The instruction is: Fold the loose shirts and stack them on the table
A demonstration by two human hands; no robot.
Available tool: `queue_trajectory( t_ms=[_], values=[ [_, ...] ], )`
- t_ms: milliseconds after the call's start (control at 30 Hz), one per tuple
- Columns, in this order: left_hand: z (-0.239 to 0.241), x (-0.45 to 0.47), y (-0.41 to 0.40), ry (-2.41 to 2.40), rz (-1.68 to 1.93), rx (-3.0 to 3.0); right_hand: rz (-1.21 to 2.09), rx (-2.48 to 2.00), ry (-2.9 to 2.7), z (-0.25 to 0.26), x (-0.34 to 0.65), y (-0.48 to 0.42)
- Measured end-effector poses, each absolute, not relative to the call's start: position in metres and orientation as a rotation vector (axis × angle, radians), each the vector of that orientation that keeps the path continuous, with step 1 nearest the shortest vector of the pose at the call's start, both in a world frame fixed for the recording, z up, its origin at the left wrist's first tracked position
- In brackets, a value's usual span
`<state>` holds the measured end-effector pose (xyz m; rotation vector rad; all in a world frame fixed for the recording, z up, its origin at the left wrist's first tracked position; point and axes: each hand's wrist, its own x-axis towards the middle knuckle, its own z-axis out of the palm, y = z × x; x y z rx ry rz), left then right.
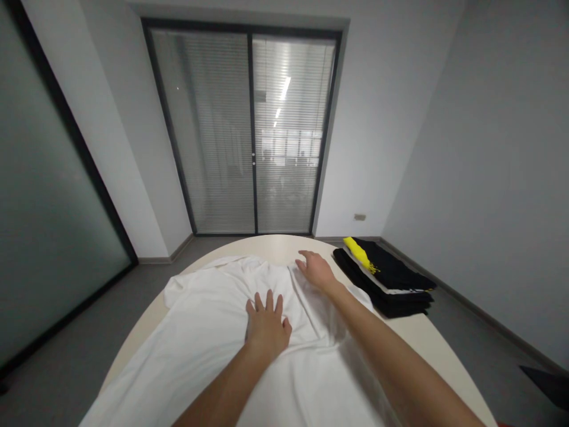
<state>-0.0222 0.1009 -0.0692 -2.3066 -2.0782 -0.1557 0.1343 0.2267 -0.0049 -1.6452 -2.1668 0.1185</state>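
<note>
A white shirt (204, 338) lies spread over a pale rounded table (275, 246). My left hand (265, 325) rests flat on the middle of the shirt, fingers spread and open. My right hand (316, 270) reaches farther out and lies palm down on the shirt's far right part near its upper edge, fingers stretched and open. Neither hand holds anything.
A stack of folded black garments (391, 284) with a yellow piece (359, 252) on top sits on the table's right side, just right of my right hand. Beyond the table are glass doors with blinds (249, 136), grey floor and white walls.
</note>
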Motion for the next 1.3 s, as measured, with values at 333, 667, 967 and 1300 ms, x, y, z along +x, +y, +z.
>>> queue_trajectory(
  t_ms=[333, 667, 967, 1300],
  values=[
    [-0.085, -0.043, 0.119, -1.925, -0.358, -2.506, 0.452, -1.83, -1.995, -0.009, 0.138, 0.246],
    [-0.086, -0.039, 0.131, -2.07, -0.568, -2.361, 1.161, -1.244, -2.181, -0.004, 0.173, 0.208],
    [-0.082, -0.041, 0.131, -2.079, -0.5, -2.361, 0.723, -1.373, -2.245, 0.006, 0.147, 0.245],
    [-0.089, -0.059, 0.144, -2.2, -0.429, -2.202, -0.197, -1.761, -2.083, -0.003, 0.146, 0.251]
  ],
)
